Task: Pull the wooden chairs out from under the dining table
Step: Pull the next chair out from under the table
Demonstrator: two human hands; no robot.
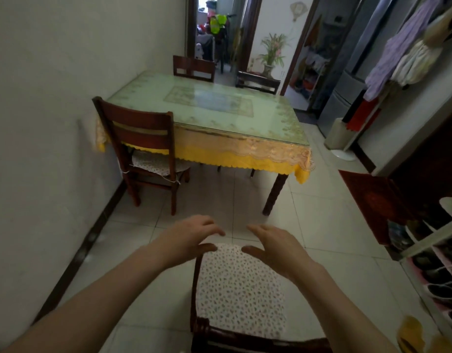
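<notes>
Wooden chairs: one (235, 289) stands clear below the hands; another (143, 149) tucked at table (207, 103), ahead-left.
Left hand (191, 238): open, empty, nearer it.
Right hand (273, 248): open, empty.

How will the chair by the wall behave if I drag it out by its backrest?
The chair looks like solid dark wood, so probably stiff and fairly heavy. On the smooth tiled floor its legs should slide, perhaps scraping. Pulling high on the backrest might tip it. Its tied cushion should stay put.
</notes>
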